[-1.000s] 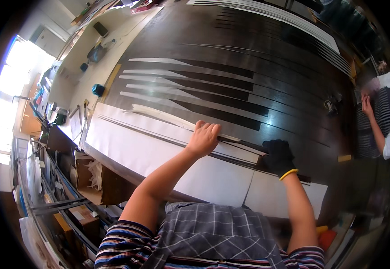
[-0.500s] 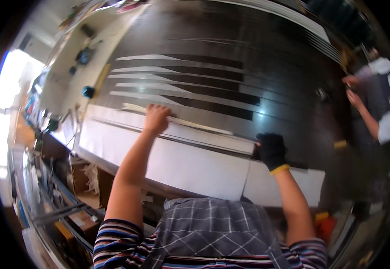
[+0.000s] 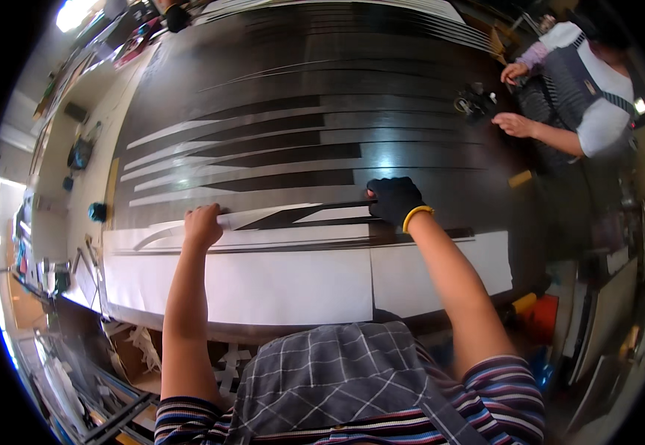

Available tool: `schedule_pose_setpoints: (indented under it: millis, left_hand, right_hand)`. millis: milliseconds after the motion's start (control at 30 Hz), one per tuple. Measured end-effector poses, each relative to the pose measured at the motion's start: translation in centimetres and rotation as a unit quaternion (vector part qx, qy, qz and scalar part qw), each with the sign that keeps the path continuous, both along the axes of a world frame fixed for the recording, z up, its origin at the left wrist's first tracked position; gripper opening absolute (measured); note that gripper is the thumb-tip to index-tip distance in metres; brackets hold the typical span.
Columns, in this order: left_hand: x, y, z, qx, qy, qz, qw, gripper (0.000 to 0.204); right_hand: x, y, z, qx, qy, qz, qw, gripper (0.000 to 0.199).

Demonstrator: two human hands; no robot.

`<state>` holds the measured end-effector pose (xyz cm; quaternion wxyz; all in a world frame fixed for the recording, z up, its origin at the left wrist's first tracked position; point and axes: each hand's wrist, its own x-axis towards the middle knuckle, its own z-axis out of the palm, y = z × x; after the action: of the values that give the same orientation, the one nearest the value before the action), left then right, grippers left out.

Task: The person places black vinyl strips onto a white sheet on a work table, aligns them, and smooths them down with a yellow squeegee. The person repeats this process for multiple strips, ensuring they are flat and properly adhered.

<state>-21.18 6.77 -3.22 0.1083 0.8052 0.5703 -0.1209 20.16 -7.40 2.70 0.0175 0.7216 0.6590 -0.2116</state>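
Note:
My bare left hand [image 3: 202, 226] pinches a long, thin strip [image 3: 259, 217], part white and part black, near its left end, which curls onto white paper. My right hand [image 3: 395, 200], in a black glove with a yellow cuff, is closed on the strip's right part. Between my hands the strip lies twisted, just above or on the near side of the dark table [image 3: 441, 185]; I cannot tell which. Just beyond it, several similar strips [image 3: 278, 152] lie in spaced rows, white at the left and black toward the right.
White paper sheets [image 3: 293, 285] cover the table's near edge. At the right, a co-worker [image 3: 560, 81] has both hands over the table beside a small dark device [image 3: 473, 101]. A pale ledge [image 3: 103, 133] with tools runs along the left. A cardboard box [image 3: 133, 356] stands below.
My left hand has moved left and slightly nearer, holding the strip; the right hand has moved left and farther away. The strip now shows a twist with black and white faces. The view has shifted.

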Motion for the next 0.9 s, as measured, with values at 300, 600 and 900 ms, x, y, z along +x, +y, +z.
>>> schedule_pose_setpoints:
  millis: [300, 600, 900]
  left_hand:
    - [-0.2, -4.9, 0.0, 0.157, -0.092, 0.016, 0.983, 0.067]
    - [-0.4, -2.1, -4.0, 0.095, -0.189, -0.071, 0.975, 0.072]
    - [0.5, -1.3, -3.8, 0.120, -0.161, -0.122, 0.972, 0.052]
  right_hand:
    - [9.3, -8.7, -3.2, 0.325, -0.104, -0.220, 0.914, 0.044]
    - [15.8, -9.8, 0.6, 0.436, -0.115, -0.285, 0.846, 0.023]
    - [-0.8, -16.2, -5.4, 0.357, 0.071, -0.184, 0.913, 0.017]
